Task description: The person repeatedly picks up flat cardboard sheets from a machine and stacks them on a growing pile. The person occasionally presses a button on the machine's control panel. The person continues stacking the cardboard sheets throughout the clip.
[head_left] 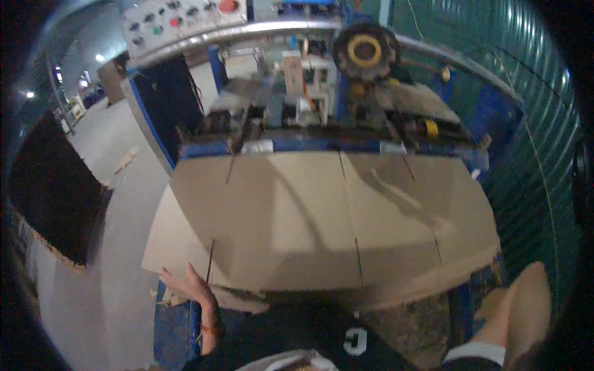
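Note:
A wide brown corrugated cardboard sheet (309, 216) with dark slots lies flat in front of me. Its far edge meets a machine's blue front bar (309, 148). My left hand (189, 285) is at the sheet's near left corner, fingers spread and nothing in its grasp. Whether it touches the edge, I cannot tell. A red band (208, 329) circles that wrist. On the right, my bare right arm (516, 303) rises from a white sleeve cuff (476, 353) and appears bent beside the sheet's near right corner. No right hand can be made out.
The machine has a panel of buttons (179, 23) at the upper left and a dark wheel with a yellow hub (366, 52). Green corrugated metal wall (532, 80) rises close on the right. A dark stack (55, 188) stands to the left, with a cardboard scrap (126, 160) on the floor.

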Demonstrator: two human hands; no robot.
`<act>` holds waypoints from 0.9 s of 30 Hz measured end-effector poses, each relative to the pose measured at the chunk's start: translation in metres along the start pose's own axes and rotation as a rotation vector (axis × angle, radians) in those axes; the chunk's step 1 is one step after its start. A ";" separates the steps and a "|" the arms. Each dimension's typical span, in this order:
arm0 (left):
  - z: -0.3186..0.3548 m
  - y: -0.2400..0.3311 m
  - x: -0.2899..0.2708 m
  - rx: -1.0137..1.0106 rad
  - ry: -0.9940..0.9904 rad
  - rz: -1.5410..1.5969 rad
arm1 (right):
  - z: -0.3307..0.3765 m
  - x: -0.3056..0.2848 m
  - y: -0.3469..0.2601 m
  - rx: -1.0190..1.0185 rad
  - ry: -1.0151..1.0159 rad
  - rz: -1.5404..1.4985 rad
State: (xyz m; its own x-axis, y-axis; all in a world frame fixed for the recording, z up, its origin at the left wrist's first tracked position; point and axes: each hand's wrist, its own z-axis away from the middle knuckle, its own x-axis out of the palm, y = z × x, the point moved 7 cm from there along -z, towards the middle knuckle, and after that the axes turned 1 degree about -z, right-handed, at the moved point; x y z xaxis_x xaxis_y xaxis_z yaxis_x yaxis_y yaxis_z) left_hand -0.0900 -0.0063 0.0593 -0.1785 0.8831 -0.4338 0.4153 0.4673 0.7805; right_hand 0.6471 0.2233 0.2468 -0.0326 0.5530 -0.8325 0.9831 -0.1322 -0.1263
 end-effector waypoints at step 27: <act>-0.086 -0.046 0.021 -0.409 -0.578 0.965 | 0.089 0.100 0.054 0.638 0.358 -1.496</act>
State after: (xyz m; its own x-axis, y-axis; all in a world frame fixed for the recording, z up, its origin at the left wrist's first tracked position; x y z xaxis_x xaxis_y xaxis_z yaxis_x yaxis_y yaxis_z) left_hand -0.1896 -0.0055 0.0529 0.5216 0.7768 0.3529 -0.1755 -0.3070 0.9354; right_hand 0.6811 0.1986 0.1089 -0.6866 0.6287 0.3651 -0.1063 0.4100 -0.9059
